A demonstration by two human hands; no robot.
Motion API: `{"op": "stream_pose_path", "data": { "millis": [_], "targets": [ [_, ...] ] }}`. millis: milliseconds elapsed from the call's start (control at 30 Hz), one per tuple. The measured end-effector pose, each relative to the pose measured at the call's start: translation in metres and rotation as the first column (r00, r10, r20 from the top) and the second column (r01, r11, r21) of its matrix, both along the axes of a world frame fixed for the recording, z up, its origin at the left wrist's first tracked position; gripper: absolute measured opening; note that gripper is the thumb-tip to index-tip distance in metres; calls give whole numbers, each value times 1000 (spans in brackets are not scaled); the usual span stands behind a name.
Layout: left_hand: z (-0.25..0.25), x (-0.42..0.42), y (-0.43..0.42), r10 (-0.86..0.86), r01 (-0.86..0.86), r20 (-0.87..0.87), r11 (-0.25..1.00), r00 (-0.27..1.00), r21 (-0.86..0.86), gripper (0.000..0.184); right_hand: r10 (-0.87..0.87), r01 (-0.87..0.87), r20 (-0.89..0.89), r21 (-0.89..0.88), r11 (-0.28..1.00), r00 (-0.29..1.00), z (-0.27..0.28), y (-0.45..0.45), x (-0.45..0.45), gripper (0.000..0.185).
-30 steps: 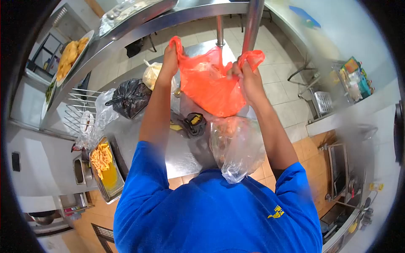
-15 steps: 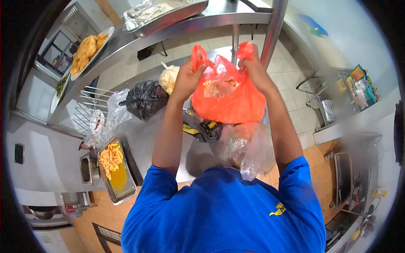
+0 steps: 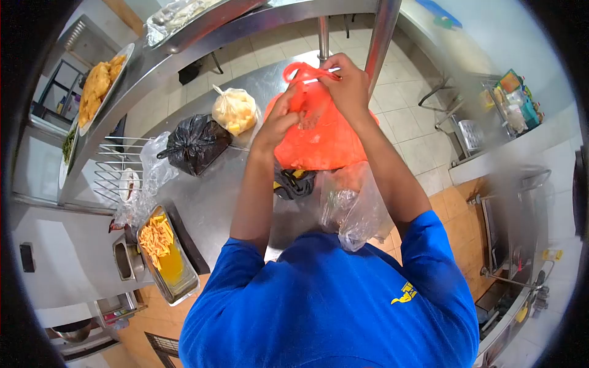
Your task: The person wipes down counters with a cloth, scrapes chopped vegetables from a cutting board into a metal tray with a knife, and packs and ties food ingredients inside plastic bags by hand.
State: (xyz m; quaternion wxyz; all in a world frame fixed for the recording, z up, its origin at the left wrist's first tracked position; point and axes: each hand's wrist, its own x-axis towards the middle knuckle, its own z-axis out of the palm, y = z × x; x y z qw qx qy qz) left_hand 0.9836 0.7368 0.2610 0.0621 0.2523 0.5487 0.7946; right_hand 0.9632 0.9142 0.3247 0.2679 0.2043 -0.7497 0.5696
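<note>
A full red plastic bag (image 3: 325, 144) rests on the steel table, its handles drawn together at the top. My left hand (image 3: 283, 116) is closed on the left side of the bag's gathered top. At the upper right, my right hand (image 3: 346, 86) pinches a stretched handle of the same bag. The bag's contents show only faintly through the red plastic. Just in front of it lies a dark grey and yellow cloth-like item (image 3: 294, 184), partly covered. A clear plastic bag (image 3: 353, 211) with wrapped contents sits close to my chest.
Left of my hands stand a knotted clear bag of yellowish pieces (image 3: 235, 113) and a tied black bag (image 3: 196, 144). A metal tray of fries (image 3: 175, 279) is at the lower left. Overhead, a steel shelf (image 3: 245, 30) carries a plate of fried food (image 3: 98, 92).
The red bag's open mouth has been pulled closed, and its handles now cross between my hands. My left hand has moved lower; my right hand has shifted left.
</note>
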Motion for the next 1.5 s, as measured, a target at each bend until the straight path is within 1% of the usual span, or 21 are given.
{"op": "stream_pose_path", "data": {
  "millis": [67, 100, 167, 200, 300, 400, 500, 567, 600, 633, 700, 733, 867, 967, 1000, 1100, 1133, 1167, 1233, 1333, 1500],
  "targets": [
    [30, 10, 20, 110, -133, -161, 981, 981, -139, 56, -3, 14, -49, 223, 975, 999, -2, -2, 9, 29],
    [42, 15, 27, 154, -205, -244, 958, 957, -200, 55, 35, -26, -44, 195, 980, 998, -1, -3, 11, 30],
    [48, 10, 25, 148, -171, -168, 976, 975, -134, 55, 112, -106, -39, 136, 985, 993, 4, -6, 15, 34],
    [49, 7, 23, 143, -157, -132, 983, 981, -99, 54, 241, -246, 82, 59, 967, 967, 5, 0, 13, 43],
    [48, 9, 9, 150, -169, -99, 959, 984, -227, 56, 303, -263, -75, 330, 907, 950, 2, 12, 15, 46],
    [49, 10, 8, 190, -296, -298, 883, 935, -365, 58, 420, -421, 44, 157, 893, 907, -5, 8, 6, 32],
    [45, 9, 8, 331, -484, -429, 815, 841, -319, 58, 437, -441, 69, 57, 896, 897, 1, 1, 6, 24],
    [48, 12, 8, 419, -729, -616, 540, 667, -421, 55, 408, -410, 61, 24, 912, 911, 11, 0, 8, 19],
    [49, 15, 8, 430, -803, -680, 377, 594, -462, 52, 304, -311, -115, -48, 949, 946, 1, -9, -4, 17],
    [50, 17, 9, 423, -852, -742, 203, 520, -482, 50, 264, -265, -26, -58, 962, 964, 0, -10, -8, 17],
    [49, 17, 14, 439, -888, -790, 44, 429, -458, 46, 181, -173, 153, -61, 983, 971, 0, -13, -12, 18],
    [48, 19, 16, 441, -895, -811, -38, 384, -445, 44, 93, -109, 223, 63, 992, 970, 5, -14, -13, 19],
    [55, 25, 19, 405, -964, -881, 10, 245, -264, 41, 206, -268, 369, 124, 955, 906, -6, -18, -45, 19],
    [53, 12, 2, 361, -918, -844, 141, 397, -371, 41, 535, -684, 583, 50, 728, 611, -7, -10, -62, 18],
    [60, 15, 0, 385, -858, -767, 207, 512, -469, 36, 542, -746, 627, 95, 659, 559, -5, -6, -63, 21],
    [84, 18, -5, 423, -612, -449, 439, 787, -658, 26, 492, -666, 511, 235, 708, 705, 2, 13, -59, 21],
    [91, 17, -8, 411, -508, -318, 535, 855, -675, 27, 339, -475, 390, 335, 814, 856, 5, 14, -58, 20],
    [96, 14, -12, 380, -398, -182, 627, 907, -669, 27, 338, -364, 135, 377, 852, 931, 7, 13, -55, 22],
    [100, 6, -19, 327, -259, -20, 708, 945, -657, 20, 270, -135, -382, 345, 929, 884, 23, 17, -19, 32],
    [104, -5, -25, 244, -71, 187, 769, 952, -636, 15, 435, -65, -476, 614, 787, 764, 29, 15, 9, 30],
    [89, -37, -44, -57, 174, 471, 962, 880, -209, 20, 258, 196, -513, 672, 715, 819, 15, 7, 3, 16]
  ]
}}
